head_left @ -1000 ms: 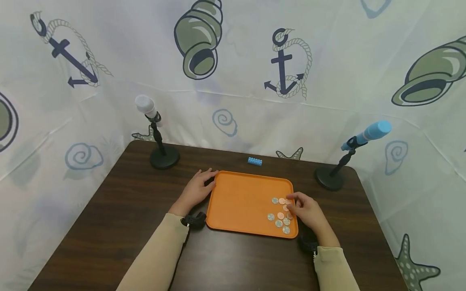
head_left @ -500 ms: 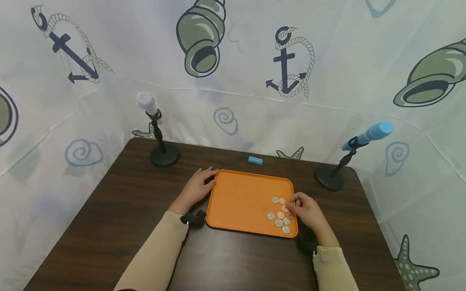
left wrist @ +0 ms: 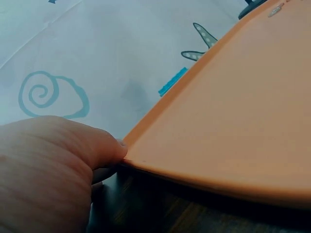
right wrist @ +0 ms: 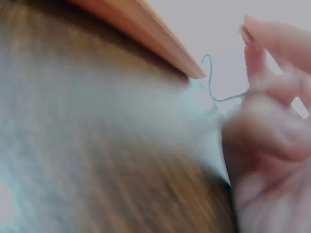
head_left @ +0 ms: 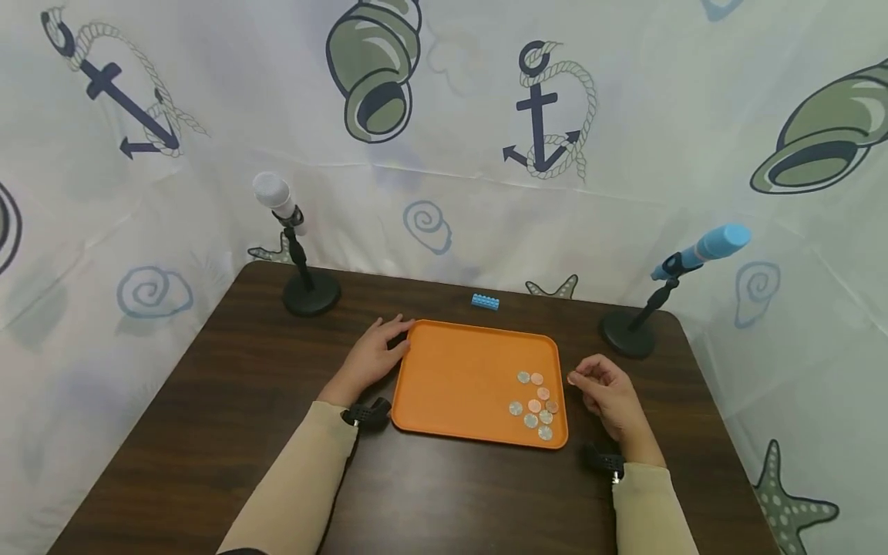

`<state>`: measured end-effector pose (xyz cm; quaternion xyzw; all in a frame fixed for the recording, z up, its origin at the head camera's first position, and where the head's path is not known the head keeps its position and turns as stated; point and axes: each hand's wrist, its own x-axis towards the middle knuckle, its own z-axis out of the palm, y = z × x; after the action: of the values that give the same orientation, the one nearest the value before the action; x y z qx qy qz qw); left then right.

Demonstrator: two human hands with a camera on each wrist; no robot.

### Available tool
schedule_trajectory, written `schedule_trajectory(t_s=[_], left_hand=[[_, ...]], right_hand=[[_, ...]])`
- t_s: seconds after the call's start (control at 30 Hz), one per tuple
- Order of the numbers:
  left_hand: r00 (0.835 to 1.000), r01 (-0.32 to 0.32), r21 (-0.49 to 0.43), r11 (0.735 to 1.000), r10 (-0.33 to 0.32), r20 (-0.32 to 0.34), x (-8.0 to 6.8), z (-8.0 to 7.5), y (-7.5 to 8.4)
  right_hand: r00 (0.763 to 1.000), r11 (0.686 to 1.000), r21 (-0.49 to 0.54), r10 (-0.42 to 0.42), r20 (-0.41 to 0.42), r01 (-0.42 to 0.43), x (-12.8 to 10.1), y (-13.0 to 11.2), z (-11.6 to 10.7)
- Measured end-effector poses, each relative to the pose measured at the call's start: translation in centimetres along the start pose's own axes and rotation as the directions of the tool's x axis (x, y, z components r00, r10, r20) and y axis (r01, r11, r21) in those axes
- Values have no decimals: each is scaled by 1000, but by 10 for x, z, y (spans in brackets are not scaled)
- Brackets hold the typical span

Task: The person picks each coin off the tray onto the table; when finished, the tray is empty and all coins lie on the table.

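Note:
In the head view an orange tray [head_left: 458,385] lies on the table, with several copper-coloured and silver coins [head_left: 546,417] on its right part. My left hand [head_left: 370,358] rests at the tray's left side, its fingers fairly straight and touching the rim near the far left corner. The left wrist view shows a digit [left wrist: 109,148] against that rim. Just right of the tray, my right hand [head_left: 610,393] pinches a copper-coloured coin [head_left: 572,378] between thumb and finger. That coin [right wrist: 247,35] shows edge-on in the blurred right wrist view.
A blue toy brick [head_left: 485,301] lies behind the tray. A black stand with a white-topped item [head_left: 274,193] is at the back left; another with a blue cylinder [head_left: 721,241] is at the back right. A patterned cloth hangs behind the dark wooden table [head_left: 444,493].
My right hand has lifted a copper-coloured coin from the tray's right edge and moved right, off the tray. The left hand has stayed at the rim.

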<state>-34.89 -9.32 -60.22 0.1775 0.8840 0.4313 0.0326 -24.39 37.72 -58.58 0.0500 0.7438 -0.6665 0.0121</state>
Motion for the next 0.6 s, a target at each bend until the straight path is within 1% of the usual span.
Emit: schedule_trajectory(t_s=[0.07,0.1,0.17,0.2,0.27,0.3,0.33,0.37,0.4,0.47,0.53,0.6], left_hand=[[1000,-3,0,1000,3,3,0,0,1],[1000,-10,-2,1000,10,4,0,1,1],[1000,-26,-9,1000,26,2,0,4,0],[999,-34,-9,999,34,1,-1,6,-1],[999,-50,-5,999,50,-1,0,8,-2],[998,-56,-4,998,56,0,0,9,-3],[998,-57,-1,998,57,1,0,8,-4],[998,-58,3,998,58,3,1,8,-4],[999,-53,3,999,53,3,1,7,-4],[999,-40,0,999,40,6,1,4,-5],[1000,-20,-13,1000,20,10,1,1,-5],[1000,-2,-17,1000,3,12,0,-3,-5]], right_hand=[[992,997,49,-44,-121,51,0,1,-6],[979,995,66,-61,-192,75,-1,1,-8],[942,990,86,-81,-325,115,-1,0,-14],[922,987,99,-84,-377,130,-2,0,-16],[892,983,115,-80,-446,146,-4,-1,-20],[885,982,120,-77,-459,147,-4,0,-21],[888,984,113,-70,-455,135,-4,1,-23],[896,989,96,-58,-440,111,-4,1,-24],[908,995,67,-45,-417,80,-4,1,-25],[930,1000,-22,-23,-368,16,-4,1,-26],[945,991,-129,-16,-328,-28,-3,1,-26],[955,974,-220,-10,-296,-58,-2,1,-25]])
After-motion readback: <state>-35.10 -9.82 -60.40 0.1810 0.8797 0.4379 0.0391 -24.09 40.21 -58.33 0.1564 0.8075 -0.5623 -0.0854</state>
